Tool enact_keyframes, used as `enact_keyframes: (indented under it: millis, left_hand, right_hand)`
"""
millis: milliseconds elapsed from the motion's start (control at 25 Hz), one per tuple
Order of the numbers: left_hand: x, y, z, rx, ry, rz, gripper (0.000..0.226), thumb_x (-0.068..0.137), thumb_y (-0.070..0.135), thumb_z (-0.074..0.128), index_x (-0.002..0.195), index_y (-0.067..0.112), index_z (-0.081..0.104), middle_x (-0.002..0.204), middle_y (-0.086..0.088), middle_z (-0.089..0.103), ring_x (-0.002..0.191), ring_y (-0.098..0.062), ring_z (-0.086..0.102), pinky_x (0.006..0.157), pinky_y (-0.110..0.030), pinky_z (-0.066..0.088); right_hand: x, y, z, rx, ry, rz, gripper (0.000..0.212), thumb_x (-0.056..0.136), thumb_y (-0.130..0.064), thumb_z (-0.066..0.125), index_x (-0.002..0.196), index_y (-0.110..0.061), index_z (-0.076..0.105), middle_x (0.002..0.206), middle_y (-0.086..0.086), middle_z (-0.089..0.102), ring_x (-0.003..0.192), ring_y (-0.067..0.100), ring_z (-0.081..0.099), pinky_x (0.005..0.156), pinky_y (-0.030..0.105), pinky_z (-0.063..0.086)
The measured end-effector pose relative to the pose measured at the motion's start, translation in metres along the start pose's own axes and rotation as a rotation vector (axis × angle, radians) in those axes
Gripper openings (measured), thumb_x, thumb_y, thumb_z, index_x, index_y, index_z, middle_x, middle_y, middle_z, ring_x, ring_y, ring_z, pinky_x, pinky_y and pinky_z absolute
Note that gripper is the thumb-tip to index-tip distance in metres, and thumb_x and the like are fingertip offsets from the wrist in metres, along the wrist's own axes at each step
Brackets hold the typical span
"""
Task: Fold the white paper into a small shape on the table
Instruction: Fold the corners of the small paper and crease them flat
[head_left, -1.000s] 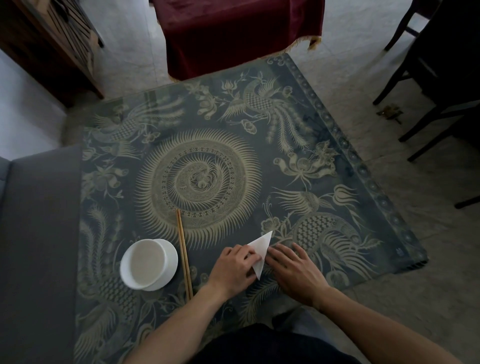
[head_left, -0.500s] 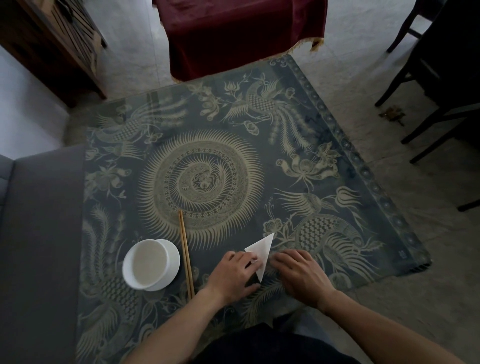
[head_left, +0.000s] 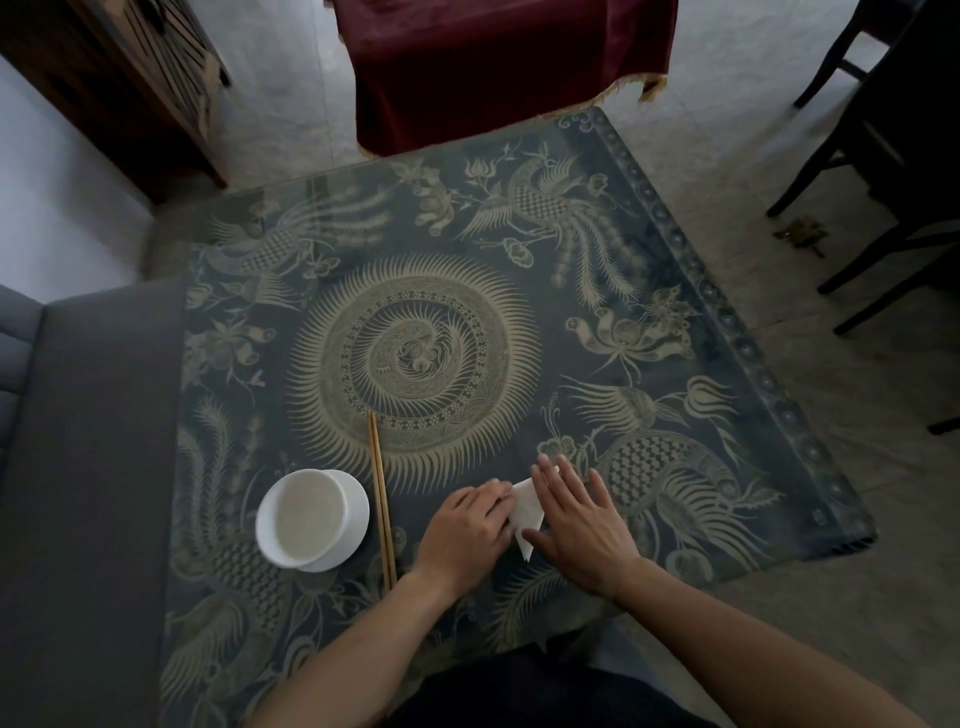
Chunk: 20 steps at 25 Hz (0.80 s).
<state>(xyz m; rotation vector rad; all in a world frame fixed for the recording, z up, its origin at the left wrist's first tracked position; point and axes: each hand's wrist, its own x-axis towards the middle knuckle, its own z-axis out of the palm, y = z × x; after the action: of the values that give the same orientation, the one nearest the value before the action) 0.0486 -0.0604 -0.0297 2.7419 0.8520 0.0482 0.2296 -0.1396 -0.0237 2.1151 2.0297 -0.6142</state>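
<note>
The white paper (head_left: 525, 512), folded into a narrow triangle, lies flat near the front edge of the patterned table (head_left: 737, 332). My left hand (head_left: 465, 530) rests on its left side with fingers curled, fingertips pressing the paper down. My right hand (head_left: 574, 519) lies flat on the paper's right side, fingers stretched out and pointing away from me, covering the upper tip. Only a strip of paper shows between the two hands, with its lower point sticking out toward me.
A white bowl (head_left: 310, 519) stands on the table to the left of my hands, with a pair of wooden chopsticks (head_left: 381, 499) lying beside it. A grey sofa (head_left: 83, 467) borders the table's left side. A red-draped stool (head_left: 498, 67) and dark chairs (head_left: 883, 171) stand beyond.
My right hand has slid up and over the paper, flattening out and covering its top tip. My left hand stays pressed on the left side.
</note>
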Motion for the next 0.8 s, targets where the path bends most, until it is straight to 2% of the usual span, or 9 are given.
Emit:
enact_keyframes:
  millis: [200, 280, 440, 560, 680, 800]
  left_hand:
    - [0.010, 0.002, 0.000, -0.001, -0.083, 0.052, 0.047, 0.095, 0.028, 0.057, 0.139, 0.011, 0.052, 0.142, -0.005, 0.054, 0.130, -0.018, 0.050, 0.108, -0.036, 0.042]
    - [0.010, 0.000, 0.002, 0.019, -0.135, 0.096, 0.049, 0.099, 0.028, 0.050, 0.144, 0.009, 0.046, 0.150, -0.006, 0.045, 0.136, -0.019, 0.044, 0.112, -0.036, 0.037]
    - [0.001, -0.005, 0.008, 0.084, -0.306, 0.115, 0.062, 0.103, 0.049, 0.020, 0.156, 0.015, 0.013, 0.164, -0.001, 0.006, 0.150, -0.015, 0.008, 0.122, -0.039, 0.009]
    - [-0.007, -0.015, 0.010, 0.112, -0.428, 0.130, 0.069, 0.099, 0.057, 0.012, 0.154, 0.024, -0.011, 0.161, 0.005, -0.020, 0.147, -0.011, -0.018, 0.121, -0.043, -0.007]
    - [-0.010, -0.025, 0.007, 0.167, -0.483, 0.156, 0.073, 0.096, 0.062, 0.015, 0.152, 0.028, -0.017, 0.159, 0.005, -0.027, 0.145, -0.014, -0.026, 0.119, -0.050, -0.010]
    - [-0.011, -0.026, 0.005, 0.207, -0.495, 0.150, 0.078, 0.094, 0.065, 0.023, 0.152, 0.032, -0.018, 0.159, 0.002, -0.028, 0.144, -0.022, -0.030, 0.116, -0.055, -0.014]
  right_hand:
    - [0.004, -0.007, 0.004, -0.020, -0.032, 0.017, 0.081, 0.096, -0.065, 0.021, 0.154, -0.016, -0.007, 0.161, 0.002, -0.017, 0.145, 0.021, -0.022, 0.117, 0.052, -0.010]
    - [0.004, -0.006, 0.007, -0.024, -0.051, 0.030, 0.083, 0.095, -0.066, 0.022, 0.154, -0.016, -0.009, 0.161, 0.003, -0.018, 0.144, 0.022, -0.024, 0.116, 0.052, -0.011]
    - [0.004, -0.003, 0.015, -0.025, -0.056, 0.036, 0.089, 0.092, -0.070, 0.019, 0.151, -0.015, -0.019, 0.158, 0.005, -0.027, 0.141, 0.024, -0.031, 0.116, 0.053, -0.015]
    - [0.005, 0.005, 0.018, 0.008, -0.067, 0.078, 0.099, 0.086, -0.079, 0.020, 0.148, -0.016, -0.025, 0.156, 0.003, -0.033, 0.139, 0.023, -0.035, 0.114, 0.053, -0.017]
    - [0.005, 0.013, 0.018, 0.004, -0.073, 0.127, 0.113, 0.073, -0.091, 0.015, 0.147, -0.017, -0.028, 0.154, 0.001, -0.035, 0.138, 0.023, -0.038, 0.109, 0.056, -0.025]
    - [0.004, 0.015, 0.018, 0.021, -0.082, 0.194, 0.124, 0.062, -0.098, 0.014, 0.146, -0.017, -0.029, 0.155, 0.000, -0.036, 0.136, 0.024, -0.041, 0.108, 0.059, -0.026]
